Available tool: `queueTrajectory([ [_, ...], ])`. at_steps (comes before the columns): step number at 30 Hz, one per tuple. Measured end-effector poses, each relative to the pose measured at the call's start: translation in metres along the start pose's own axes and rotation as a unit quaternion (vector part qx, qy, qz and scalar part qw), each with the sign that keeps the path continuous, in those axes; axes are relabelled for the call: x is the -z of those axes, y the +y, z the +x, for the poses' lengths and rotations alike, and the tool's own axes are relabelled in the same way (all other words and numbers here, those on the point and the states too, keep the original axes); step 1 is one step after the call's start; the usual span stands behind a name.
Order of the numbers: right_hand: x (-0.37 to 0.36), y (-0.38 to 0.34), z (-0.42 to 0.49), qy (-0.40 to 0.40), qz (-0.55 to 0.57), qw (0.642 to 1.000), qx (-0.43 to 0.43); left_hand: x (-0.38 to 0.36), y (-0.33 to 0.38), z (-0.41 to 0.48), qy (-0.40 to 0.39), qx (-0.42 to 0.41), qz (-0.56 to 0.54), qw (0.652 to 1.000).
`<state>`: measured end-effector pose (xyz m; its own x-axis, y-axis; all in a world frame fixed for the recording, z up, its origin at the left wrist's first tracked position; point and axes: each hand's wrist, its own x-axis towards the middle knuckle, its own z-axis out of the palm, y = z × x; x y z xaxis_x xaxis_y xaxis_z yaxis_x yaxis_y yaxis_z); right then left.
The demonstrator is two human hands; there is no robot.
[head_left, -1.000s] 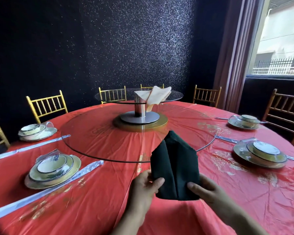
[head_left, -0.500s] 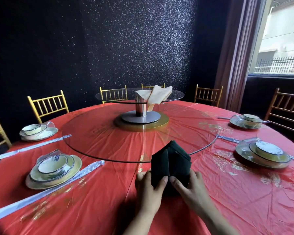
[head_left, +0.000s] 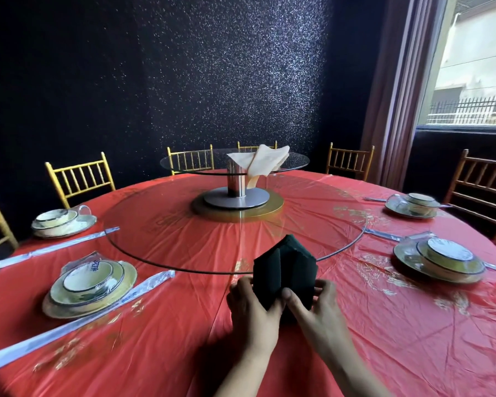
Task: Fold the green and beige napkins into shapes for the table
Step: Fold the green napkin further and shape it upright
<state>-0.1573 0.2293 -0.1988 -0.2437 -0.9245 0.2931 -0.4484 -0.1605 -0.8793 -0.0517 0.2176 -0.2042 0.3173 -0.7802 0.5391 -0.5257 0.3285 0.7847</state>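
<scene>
A: Your left hand (head_left: pixel 252 308) and right hand (head_left: pixel 312 305) sit side by side at the near edge of the red surface (head_left: pixel 184 333). Both pinch the bottom of the green napkin (head_left: pixel 287 265). Your left fingers curl round its lower left corner. Your right thumb presses the front near the middle fold, with the fingers tucked behind the right edge.

B: The napkin stands upright between your hands, folded into a dark, peaked shape like a small house, with a seam down its middle. Its base is hidden behind your hands. Its point rises in front of the rim of the big glass turntable (head_left: pixel 169 239).

A: My guess is that you are drawing the two lower flaps together so the shape can stand alone. Set the base square on the cloth and bring both sides in evenly. Then release one hand at a time, because the glossy cloth may be slippery.

B: Further out, the beige napkin (head_left: pixel 262 161) lies loosely draped on the small raised glass shelf (head_left: pixel 189 164) at the centre, well away from you. I judge it is not yet shaped.

A: A stack of plates (head_left: pixel 89 285) sits to your left and a second stack (head_left: pixel 438 262) to your right. Gold chairs (head_left: pixel 79 179) ring the far side.
</scene>
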Motion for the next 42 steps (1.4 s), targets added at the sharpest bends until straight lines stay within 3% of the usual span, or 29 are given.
queueTrajectory([
  [3,-0.002,-0.002,0.002,0.019,-0.025,0.999,0.001,-0.002,-0.001,0.002,0.007,0.008,-0.043,0.999],
  [7,-0.003,0.007,0.007,0.016,0.0,1.0,-0.014,-0.001,-0.011,0.004,-0.013,0.097,-0.162,0.982],
  [12,0.0,0.01,0.009,0.009,0.133,0.99,-0.044,0.008,-0.012,0.006,-0.038,0.2,-0.282,0.938],
  [16,0.008,0.008,0.01,-0.002,0.274,0.955,-0.111,0.016,-0.009,0.007,-0.017,0.253,-0.314,0.915],
  [19,0.015,0.006,0.01,-0.014,0.313,0.939,-0.14,0.017,-0.003,0.006,0.004,0.287,-0.345,0.893],
  [34,-0.001,0.016,0.02,0.022,0.28,0.941,-0.189,0.007,-0.004,0.003,-0.02,0.305,-0.337,0.891],
  [42,0.005,0.014,0.024,0.034,0.306,0.925,-0.221,0.008,-0.006,0.008,0.01,0.346,-0.361,0.866],
])
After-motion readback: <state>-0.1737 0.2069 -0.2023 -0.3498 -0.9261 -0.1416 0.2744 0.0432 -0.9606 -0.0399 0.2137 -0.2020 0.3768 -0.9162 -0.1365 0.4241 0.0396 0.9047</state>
